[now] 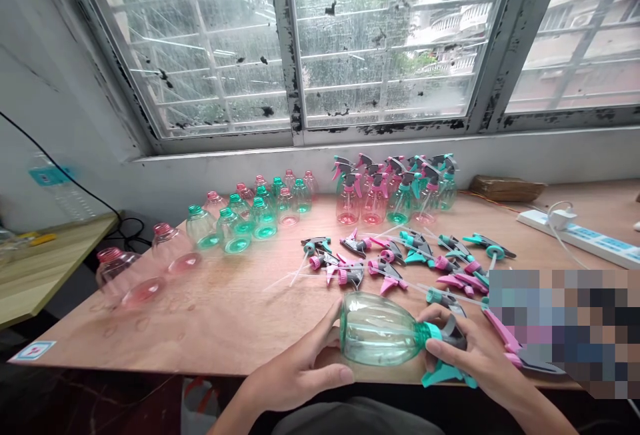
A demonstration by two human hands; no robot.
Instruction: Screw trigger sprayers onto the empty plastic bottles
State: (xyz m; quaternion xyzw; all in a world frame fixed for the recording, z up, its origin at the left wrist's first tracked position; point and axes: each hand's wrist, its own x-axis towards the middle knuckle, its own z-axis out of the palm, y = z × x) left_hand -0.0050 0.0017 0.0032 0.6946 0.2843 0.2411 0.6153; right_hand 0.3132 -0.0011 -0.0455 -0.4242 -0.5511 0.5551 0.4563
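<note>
A clear green spray bottle (pixel 383 328) lies on its side in the air near the table's front edge, its base to the left. My right hand (pixel 467 348) closes around its teal and grey trigger head (pixel 434 335) at the neck. My left hand (pixel 305 358) cups the base end, fingers behind it and thumb low in front; the fingertips are partly hidden. Just beyond my hands lie several loose pink, teal and grey trigger heads (pixel 383 265) with thin clear tubes.
Several open pink and green bottles (pixel 257 218) stand at the left and back left. Several bottles fitted with trigger heads (pixel 400 195) are grouped by the window wall. A power strip (pixel 583 238) and a brown block (pixel 507 188) lie at the right. A blurred patch hides the right front.
</note>
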